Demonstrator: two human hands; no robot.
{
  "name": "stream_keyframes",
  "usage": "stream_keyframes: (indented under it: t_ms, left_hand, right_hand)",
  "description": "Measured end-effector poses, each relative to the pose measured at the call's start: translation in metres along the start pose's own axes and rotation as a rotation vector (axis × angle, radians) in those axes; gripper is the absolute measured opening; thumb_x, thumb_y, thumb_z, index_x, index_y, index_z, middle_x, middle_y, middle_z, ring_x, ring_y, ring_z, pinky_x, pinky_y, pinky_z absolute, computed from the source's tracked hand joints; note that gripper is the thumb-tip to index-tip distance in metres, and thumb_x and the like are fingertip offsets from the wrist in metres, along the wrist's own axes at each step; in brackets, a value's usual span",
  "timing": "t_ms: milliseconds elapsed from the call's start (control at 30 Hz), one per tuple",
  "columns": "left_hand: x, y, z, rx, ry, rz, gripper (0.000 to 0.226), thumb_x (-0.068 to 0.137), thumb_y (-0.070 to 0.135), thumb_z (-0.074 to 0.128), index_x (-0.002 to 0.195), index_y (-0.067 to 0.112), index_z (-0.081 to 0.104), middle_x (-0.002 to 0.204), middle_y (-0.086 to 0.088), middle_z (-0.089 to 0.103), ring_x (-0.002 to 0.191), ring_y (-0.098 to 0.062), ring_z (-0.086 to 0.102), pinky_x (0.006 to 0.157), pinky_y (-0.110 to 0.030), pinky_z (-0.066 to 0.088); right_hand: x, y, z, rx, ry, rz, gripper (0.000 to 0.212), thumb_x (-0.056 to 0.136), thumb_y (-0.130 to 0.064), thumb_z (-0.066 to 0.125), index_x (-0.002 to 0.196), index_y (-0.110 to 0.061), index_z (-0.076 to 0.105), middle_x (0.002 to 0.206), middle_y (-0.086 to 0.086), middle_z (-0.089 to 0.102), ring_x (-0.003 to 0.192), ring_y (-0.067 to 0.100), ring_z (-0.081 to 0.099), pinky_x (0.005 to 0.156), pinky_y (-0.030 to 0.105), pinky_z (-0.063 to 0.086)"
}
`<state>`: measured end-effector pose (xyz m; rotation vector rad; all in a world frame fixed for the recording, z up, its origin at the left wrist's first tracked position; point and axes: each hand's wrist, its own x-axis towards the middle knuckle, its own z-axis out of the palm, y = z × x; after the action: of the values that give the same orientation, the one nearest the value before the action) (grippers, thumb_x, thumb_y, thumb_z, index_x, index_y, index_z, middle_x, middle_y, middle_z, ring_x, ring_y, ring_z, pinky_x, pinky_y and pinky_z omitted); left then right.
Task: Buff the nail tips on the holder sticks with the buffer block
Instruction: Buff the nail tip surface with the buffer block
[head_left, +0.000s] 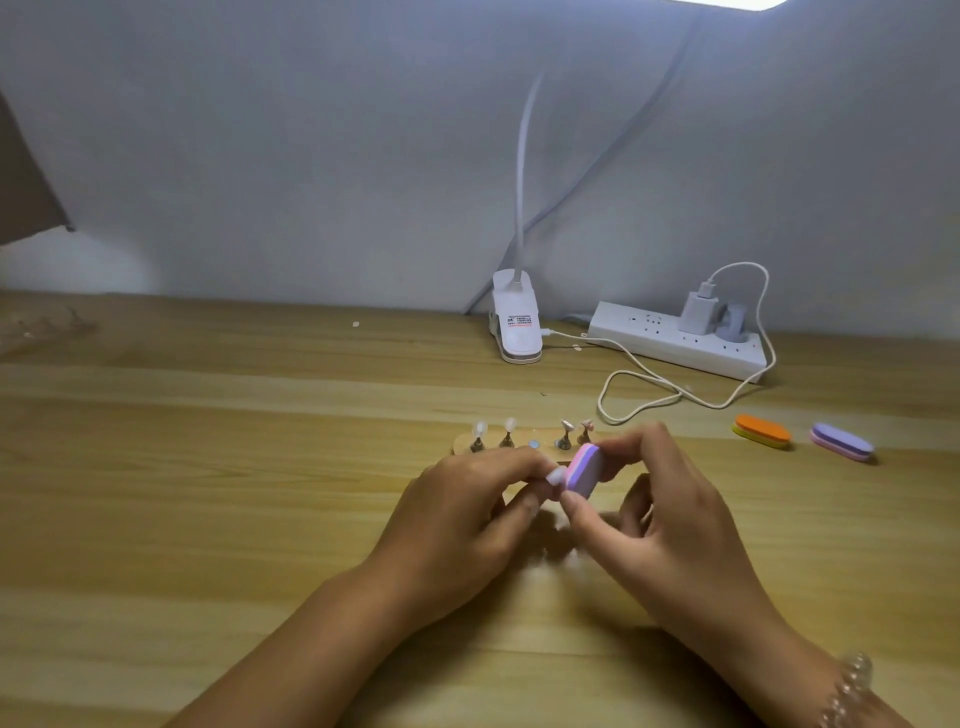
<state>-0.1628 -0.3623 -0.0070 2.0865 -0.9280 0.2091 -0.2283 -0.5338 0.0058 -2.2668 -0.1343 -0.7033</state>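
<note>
My right hand (670, 525) grips a pink and purple buffer block (583, 470) between thumb and fingers. The block presses against a pale nail tip (555, 476) that my left hand (467, 512) pinches on its holder stick; the stick itself is hidden by my fingers. Just behind my hands lies a wooden base (462, 444). On it stand several more sticks with nail tips, among them a clear one at the left (478, 434) and a pinkish one at the right (586, 427). One magnet spot (533, 445) on the base is bare.
To the right lie an orange and yellow buffer (762, 430) and a purple and pink buffer (841, 441). Behind are a white clip lamp (516, 317), a power strip (675, 340) with a charger, and a looping white cable (639, 400). A grey wall bounds the wooden table (208, 467).
</note>
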Motion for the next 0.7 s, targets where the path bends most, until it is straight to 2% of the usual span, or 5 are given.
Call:
stream_keyframes:
  t_ms: [133, 300, 467, 600, 700]
  left_hand:
    - [0.0, -0.001, -0.001, -0.049, 0.011, -0.013, 0.032, 0.089, 0.045, 0.042, 0.105, 0.032, 0.066, 0.082, 0.029, 0.06, 0.055, -0.001, 0.053, 0.057, -0.029, 0.043]
    - [0.0, 0.001, 0.0, -0.042, -0.002, -0.006, 0.021, 0.095, 0.042, 0.046, 0.104, 0.034, 0.063, 0.086, 0.024, 0.064, 0.055, -0.002, 0.055, 0.057, -0.03, 0.045]
    - [0.001, -0.002, -0.001, -0.019, -0.002, -0.017, 0.024, 0.091, 0.03, 0.048, 0.106, 0.032, 0.066, 0.089, 0.025, 0.066, 0.058, -0.002, 0.05, 0.058, -0.028, 0.04]
    - [0.0, 0.0, 0.0, 0.018, -0.008, 0.009, 0.025, 0.09, 0.042, 0.043, 0.107, 0.036, 0.06, 0.086, 0.027, 0.06, 0.061, 0.0, 0.049, 0.059, -0.028, 0.039]
    - [-0.001, -0.001, 0.001, 0.024, -0.015, 0.016, 0.026, 0.089, 0.044, 0.041, 0.109, 0.038, 0.056, 0.086, 0.03, 0.058, 0.061, 0.001, 0.048, 0.059, -0.028, 0.039]
  right_hand:
    - [-0.004, -0.006, 0.004, 0.002, -0.072, -0.036, 0.032, 0.074, -0.037, 0.073, 0.096, -0.03, 0.051, 0.096, -0.017, 0.06, 0.055, 0.014, 0.057, 0.052, 0.027, 0.046]
    - [0.001, 0.002, -0.001, 0.093, 0.054, 0.084, 0.03, 0.076, -0.035, 0.073, 0.097, -0.03, 0.052, 0.095, -0.014, 0.063, 0.051, 0.018, 0.054, 0.054, 0.027, 0.042]
    - [-0.005, -0.009, 0.004, 0.048, -0.107, -0.054, 0.032, 0.073, -0.041, 0.07, 0.097, -0.03, 0.052, 0.096, -0.016, 0.061, 0.05, 0.015, 0.054, 0.048, 0.024, 0.044]
    - [0.0, -0.001, 0.0, 0.099, -0.02, 0.069, 0.029, 0.077, -0.029, 0.076, 0.097, -0.028, 0.056, 0.098, -0.018, 0.063, 0.049, 0.017, 0.054, 0.052, 0.022, 0.04]
    - [-0.001, -0.003, 0.001, 0.09, -0.034, 0.043, 0.027, 0.079, -0.027, 0.075, 0.098, -0.026, 0.056, 0.096, -0.015, 0.063, 0.05, 0.016, 0.054, 0.052, 0.021, 0.04]
